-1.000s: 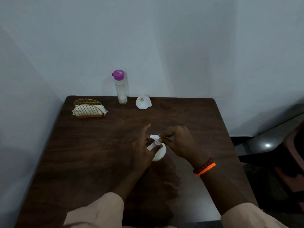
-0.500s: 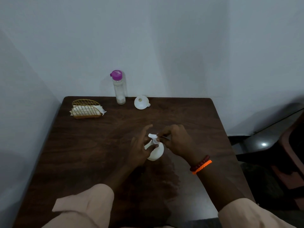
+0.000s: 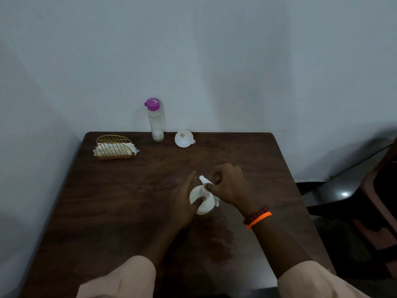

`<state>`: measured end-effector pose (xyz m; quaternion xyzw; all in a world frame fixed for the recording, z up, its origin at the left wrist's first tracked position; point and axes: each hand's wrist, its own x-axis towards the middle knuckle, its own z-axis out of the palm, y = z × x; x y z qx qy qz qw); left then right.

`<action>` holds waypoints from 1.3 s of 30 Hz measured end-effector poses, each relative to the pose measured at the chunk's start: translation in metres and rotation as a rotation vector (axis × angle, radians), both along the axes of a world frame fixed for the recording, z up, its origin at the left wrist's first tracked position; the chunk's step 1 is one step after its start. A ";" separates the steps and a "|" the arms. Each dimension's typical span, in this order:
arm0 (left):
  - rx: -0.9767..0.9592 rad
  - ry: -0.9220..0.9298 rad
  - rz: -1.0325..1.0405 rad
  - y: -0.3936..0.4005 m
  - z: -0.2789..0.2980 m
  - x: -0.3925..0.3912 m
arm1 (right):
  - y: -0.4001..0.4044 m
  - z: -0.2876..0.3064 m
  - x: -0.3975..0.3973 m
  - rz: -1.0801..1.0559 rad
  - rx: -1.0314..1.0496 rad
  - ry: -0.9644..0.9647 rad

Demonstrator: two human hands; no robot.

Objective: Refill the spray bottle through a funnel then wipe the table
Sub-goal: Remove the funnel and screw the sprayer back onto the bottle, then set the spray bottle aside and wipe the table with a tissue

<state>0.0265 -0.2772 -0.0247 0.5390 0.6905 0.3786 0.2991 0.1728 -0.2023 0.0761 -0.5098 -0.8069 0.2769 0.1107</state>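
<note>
Left hand (image 3: 184,203) wrapped round small, round white spray bottle (image 3: 203,202) mid surface (image 3: 129,201). Right hand (image 3: 228,186) pinching its white plastic sprayer top (image 3: 204,181).

I see a dark matt wood-grain table (image 3: 120,211), a gold wire basket (image 3: 113,147) holding white paper, and a smooth white plastic funnel (image 3: 183,138).

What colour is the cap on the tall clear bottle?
Purple cap, clearest in the head view.
</note>
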 end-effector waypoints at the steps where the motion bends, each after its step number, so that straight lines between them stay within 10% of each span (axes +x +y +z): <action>1: 0.000 0.025 0.026 -0.007 -0.001 0.002 | -0.002 -0.001 -0.001 -0.038 0.014 0.008; 12: -0.053 -0.102 0.215 -0.054 0.001 0.061 | -0.022 -0.025 -0.001 -0.503 -0.759 0.575; 28: -0.049 -0.384 0.589 -0.023 -0.022 0.076 | 0.018 -0.078 0.063 0.247 -0.382 0.441; 39: -0.158 -0.405 0.433 -0.048 -0.022 0.098 | -0.004 -0.078 0.039 0.118 -0.285 0.638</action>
